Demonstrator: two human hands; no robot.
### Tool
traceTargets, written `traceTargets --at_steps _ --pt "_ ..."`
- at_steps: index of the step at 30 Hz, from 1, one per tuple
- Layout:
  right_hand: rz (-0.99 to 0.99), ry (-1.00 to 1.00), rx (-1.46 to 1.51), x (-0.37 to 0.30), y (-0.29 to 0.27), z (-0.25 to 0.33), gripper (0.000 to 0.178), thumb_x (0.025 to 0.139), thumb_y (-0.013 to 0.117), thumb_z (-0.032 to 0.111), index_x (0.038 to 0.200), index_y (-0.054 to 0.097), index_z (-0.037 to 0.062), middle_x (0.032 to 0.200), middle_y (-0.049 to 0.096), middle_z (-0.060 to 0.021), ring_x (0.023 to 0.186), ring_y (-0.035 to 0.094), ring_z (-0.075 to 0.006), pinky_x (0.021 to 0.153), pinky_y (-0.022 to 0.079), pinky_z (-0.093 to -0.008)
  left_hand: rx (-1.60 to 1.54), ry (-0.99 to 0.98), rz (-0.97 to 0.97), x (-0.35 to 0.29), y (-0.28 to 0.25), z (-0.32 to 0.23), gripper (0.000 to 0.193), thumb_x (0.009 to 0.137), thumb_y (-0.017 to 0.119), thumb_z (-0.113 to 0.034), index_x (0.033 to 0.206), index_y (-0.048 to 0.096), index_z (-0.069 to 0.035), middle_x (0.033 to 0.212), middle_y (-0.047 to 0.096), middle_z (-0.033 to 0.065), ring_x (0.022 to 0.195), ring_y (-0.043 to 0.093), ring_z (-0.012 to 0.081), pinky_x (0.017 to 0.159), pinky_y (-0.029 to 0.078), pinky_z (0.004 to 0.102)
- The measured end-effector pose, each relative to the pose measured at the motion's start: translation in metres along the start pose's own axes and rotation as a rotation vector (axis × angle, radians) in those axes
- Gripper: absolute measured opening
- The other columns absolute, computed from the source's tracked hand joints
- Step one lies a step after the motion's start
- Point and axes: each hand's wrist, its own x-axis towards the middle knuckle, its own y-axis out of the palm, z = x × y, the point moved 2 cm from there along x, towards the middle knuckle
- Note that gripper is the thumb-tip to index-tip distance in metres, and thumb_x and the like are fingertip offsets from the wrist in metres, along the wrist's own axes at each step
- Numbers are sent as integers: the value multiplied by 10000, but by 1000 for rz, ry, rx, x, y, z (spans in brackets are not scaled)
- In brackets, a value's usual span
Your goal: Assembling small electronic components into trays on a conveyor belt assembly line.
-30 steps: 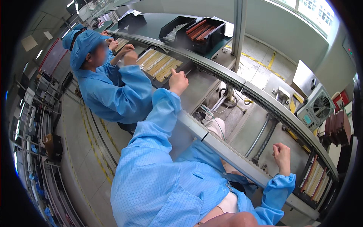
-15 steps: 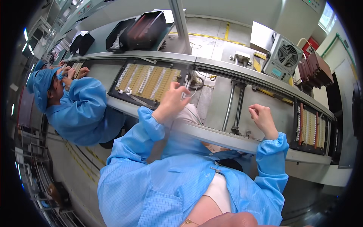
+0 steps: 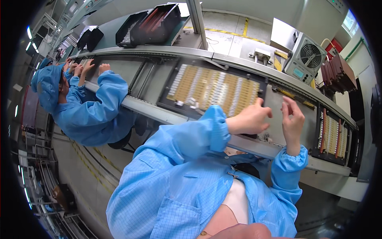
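A black tray (image 3: 165, 95) with rows of yellow boards with white parts (image 3: 217, 89) lies on the conveyor in front of me, slightly blurred. My left hand (image 3: 252, 118) is at its near right corner, thumb and fingers apart; whether it touches the rim I cannot tell. To its right, my right hand (image 3: 293, 117) is raised over the rail area with fingers apart and nothing held. A second black tray (image 3: 315, 147) sits further right on the line, carrying similar boards and reddish-brown strips (image 3: 323, 129).
Metal rails (image 3: 254, 147) edge the conveyor. Behind it stand black bins (image 3: 155, 26), an upright post (image 3: 197, 24), a grey fan unit (image 3: 305, 59) and a stack of brown boards (image 3: 336, 73). A co-worker in blue (image 3: 89, 109) works at the left.
The tray of boards has slid right along the conveyor, with my left hand moving right at its edge. My right hand has risen slightly and its fingers have straightened.
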Motion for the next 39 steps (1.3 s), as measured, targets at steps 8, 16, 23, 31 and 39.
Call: traceTargets --at_steps 8,16,23,31,39 --pt "-121 -28 -35 -19 -3 34 193 955 622 110 1118 695 37 897 696 -117 797 666 -176 710 521 -313 33 167 -42 -28 -56 -8 127 827 670 -152 934 696 -89 992 672 129 873 674 335 761 543 432" --pt "236 -308 33 -53 78 88 122 820 735 78 922 700 19 855 660 -108 853 602 -287 763 504 -379 131 17 -97 -118 -123 64 95 804 734 -82 878 678 -61 819 642 79 706 641 222 636 517 333" --pt "192 -413 -110 -52 105 94 101 789 752 92 837 683 35 806 638 -91 815 560 -281 756 467 -405 225 168 -208 -112 -91 61 75 820 694 -122 826 642 -67 835 574 97 746 628 310 642 513 399" --pt "233 -434 91 -50 92 96 105 759 755 9 834 681 14 767 613 -96 763 538 -278 671 470 -377 168 206 -256 -112 -92 59 82 839 673 -117 831 617 -57 829 564 99 740 618 325 642 516 407" --pt "414 -362 165 -48 80 97 144 772 773 53 886 697 13 794 614 -103 784 565 -274 704 486 -366 -43 117 -330 -124 -112 53 111 833 709 -24 897 619 -26 860 612 72 749 639 189 654 532 313"
